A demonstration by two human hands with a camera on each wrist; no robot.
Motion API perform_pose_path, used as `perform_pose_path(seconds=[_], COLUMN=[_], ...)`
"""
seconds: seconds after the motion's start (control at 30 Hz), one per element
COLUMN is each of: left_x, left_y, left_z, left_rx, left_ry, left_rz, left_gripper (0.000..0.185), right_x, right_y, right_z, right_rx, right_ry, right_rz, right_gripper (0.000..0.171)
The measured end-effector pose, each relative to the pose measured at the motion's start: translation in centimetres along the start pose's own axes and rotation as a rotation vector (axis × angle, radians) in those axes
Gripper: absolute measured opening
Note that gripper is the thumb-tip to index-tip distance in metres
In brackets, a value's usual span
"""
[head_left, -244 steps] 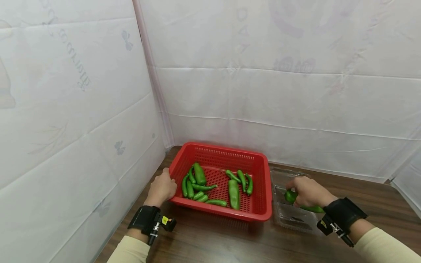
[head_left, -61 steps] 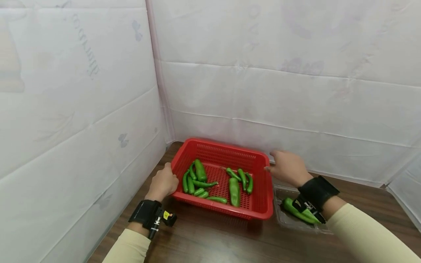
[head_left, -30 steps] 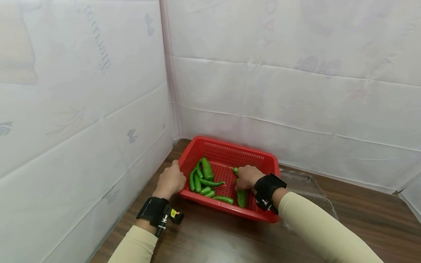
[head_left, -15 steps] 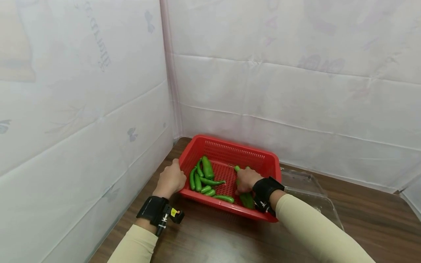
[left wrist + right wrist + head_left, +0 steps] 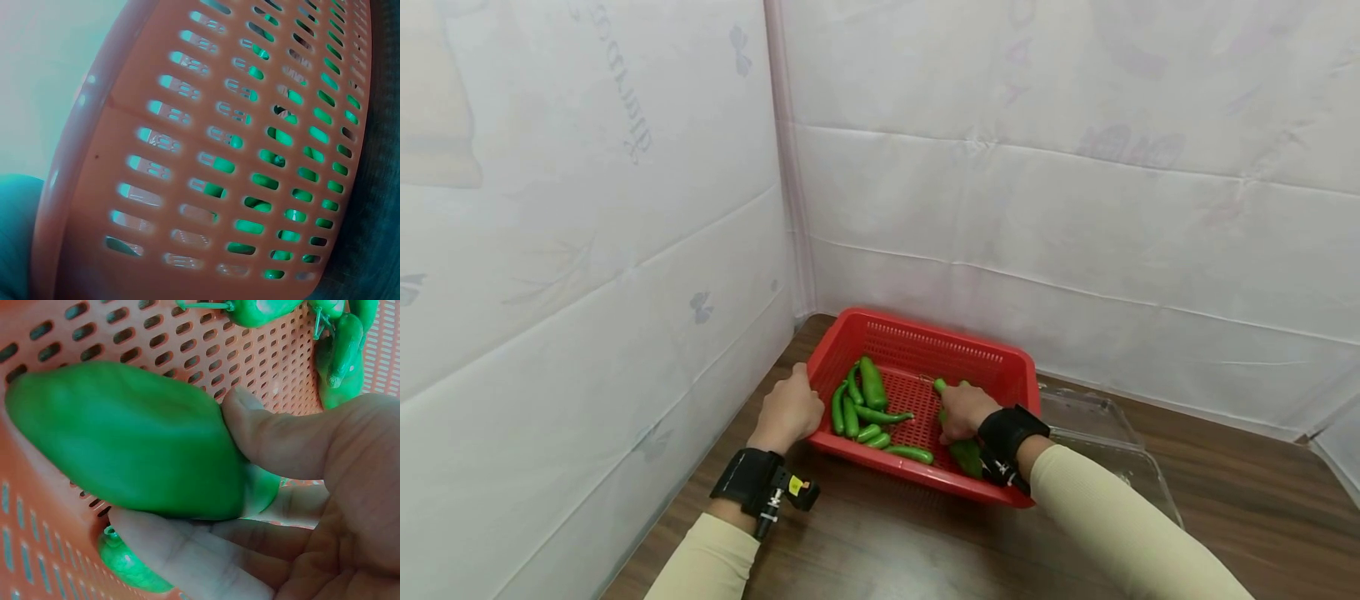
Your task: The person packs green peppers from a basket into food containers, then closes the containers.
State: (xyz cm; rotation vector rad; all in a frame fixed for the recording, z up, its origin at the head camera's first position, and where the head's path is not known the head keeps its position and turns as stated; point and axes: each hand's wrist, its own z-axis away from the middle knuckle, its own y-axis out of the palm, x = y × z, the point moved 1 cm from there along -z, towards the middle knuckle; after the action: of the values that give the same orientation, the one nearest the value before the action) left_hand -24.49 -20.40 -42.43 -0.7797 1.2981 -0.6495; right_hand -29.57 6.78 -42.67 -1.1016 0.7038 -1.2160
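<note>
Right hand (image 5: 961,411), over at the tray (image 5: 1138,475) 2 s ago, now grips a pepper (image 5: 131,440) in the basket (image 5: 925,346) at 5 o'clock; left hand (image 5: 786,412) holds the rim w/ curled fingers. Another transfer looks underway.

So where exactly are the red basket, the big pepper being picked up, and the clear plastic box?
red basket (image 5: 925,343), head view, on its far wall.
big pepper (image 5: 125,437), right wrist view, on its broad middle.
clear plastic box (image 5: 1093,412), head view, on its lid.
</note>
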Motion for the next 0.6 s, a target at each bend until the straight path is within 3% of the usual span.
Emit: perform_pose_path(seconds=[0.3,0.6], left_x=[0.0,-0.1], left_y=[0.0,-0.1], left_z=[0.0,0.0], left_rx=[-0.002,0.002], left_ry=[-0.003,-0.008], left_rz=[0.002,-0.002], left_gripper=[0.051,0.051], right_x=[0.4,0.5], right_y=[-0.5,-1.5], right_z=[0.5,0.7], right_rx=[-0.037,-0.048], right_ry=[-0.045,-0.092], right_rz=[0.019,0.025], right_gripper=[0.046,0.028])
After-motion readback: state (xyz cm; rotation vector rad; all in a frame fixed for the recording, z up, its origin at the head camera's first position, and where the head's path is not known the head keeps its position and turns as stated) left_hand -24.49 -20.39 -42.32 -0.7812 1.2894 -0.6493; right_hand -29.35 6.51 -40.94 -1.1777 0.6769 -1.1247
